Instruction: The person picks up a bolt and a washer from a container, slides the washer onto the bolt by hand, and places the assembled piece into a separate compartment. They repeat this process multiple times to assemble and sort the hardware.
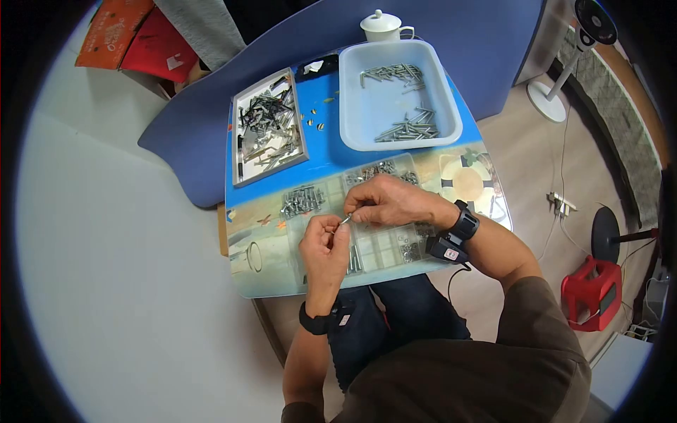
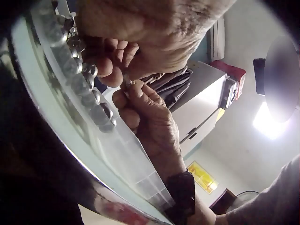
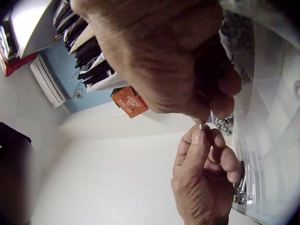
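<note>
Over the table, my left hand (image 1: pixel 326 254) pinches a small silver bolt (image 1: pixel 345 219) between thumb and forefinger. The fingers of my right hand (image 1: pixel 388 201) pinch its other end, so both hands meet at the bolt. A short stretch of its metal shaft (image 3: pixel 201 126) shows between the fingertips in the right wrist view; its ends are hidden. Beneath the hands lies a clear compartment box (image 1: pixel 384 247) with bolts, nuts and washers in its sections. A heap of bolts (image 1: pixel 303 201) fills the section just beyond the left hand.
A white plastic tub (image 1: pixel 345 106) with two piles of long metal fasteners stands at the back right. Left of it is a shallow tray (image 1: pixel 302 144) of black and silver hardware. A lidded white cup (image 1: pixel 381 27) stands behind the tub. Several small shell-like pieces (image 1: pixel 320 127) lie between tray and tub.
</note>
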`<state>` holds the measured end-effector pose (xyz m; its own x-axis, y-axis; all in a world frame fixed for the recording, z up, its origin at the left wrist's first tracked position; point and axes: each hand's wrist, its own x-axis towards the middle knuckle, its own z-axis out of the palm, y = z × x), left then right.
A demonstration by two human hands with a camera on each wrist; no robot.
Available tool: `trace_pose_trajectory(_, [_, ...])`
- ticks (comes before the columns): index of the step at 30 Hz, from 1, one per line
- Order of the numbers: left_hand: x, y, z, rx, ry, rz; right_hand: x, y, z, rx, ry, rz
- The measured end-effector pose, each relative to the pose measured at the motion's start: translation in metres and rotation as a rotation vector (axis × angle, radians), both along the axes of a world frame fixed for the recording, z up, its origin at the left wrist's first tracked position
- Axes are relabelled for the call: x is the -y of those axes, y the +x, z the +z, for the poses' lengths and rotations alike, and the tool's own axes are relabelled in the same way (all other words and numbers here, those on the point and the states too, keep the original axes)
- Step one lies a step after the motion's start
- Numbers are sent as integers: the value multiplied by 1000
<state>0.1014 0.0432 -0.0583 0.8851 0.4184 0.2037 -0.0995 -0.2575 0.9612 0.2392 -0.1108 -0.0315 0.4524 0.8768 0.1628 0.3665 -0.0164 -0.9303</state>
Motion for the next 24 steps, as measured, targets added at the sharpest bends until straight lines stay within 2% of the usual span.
trace_pose_trajectory(2, [-3, -2, 0, -99, 7, -40, 0, 1, 0, 20, -18, 6])
trace_pose_trajectory(11, [-5, -2, 7, -245, -129, -36, -1, 2, -4, 7, -32, 23])
trace_pose_trajectory(15, [-1, -1, 5, -117, -68, -36, -1, 2, -3, 3, -33, 26])
trace_pose_trajectory(17, [2, -1, 9, -79, -131, -59, -1, 1, -4, 21, -23, 25])
trace_pose_trajectory(24, [-6, -3, 2, -163, -66, -73, -1, 2, -6, 30, -26, 30])
